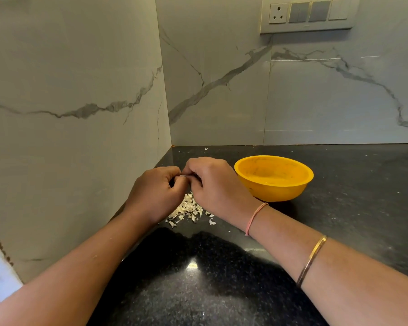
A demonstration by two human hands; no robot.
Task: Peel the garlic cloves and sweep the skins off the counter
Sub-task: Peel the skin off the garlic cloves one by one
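Pretty sure this is the peeling step, and the sweeping isn't started yet. The left hand [154, 192] and right hand [212, 184] are hunched together over the counter [339, 208], wrists low. Both sets of fingers are curled in tight, tips meeting on a tiny pale bit I'd guess is the clove [183, 176]. It's mostly hidden, so can't swear to it. The pile of skins [186, 209] sits right below the fingers, and the yellow bowl [274, 191] is just right of the right-hand knuckles. Next move probably needs a careful nail pick at the skin, then dropping the clove in the bowl.
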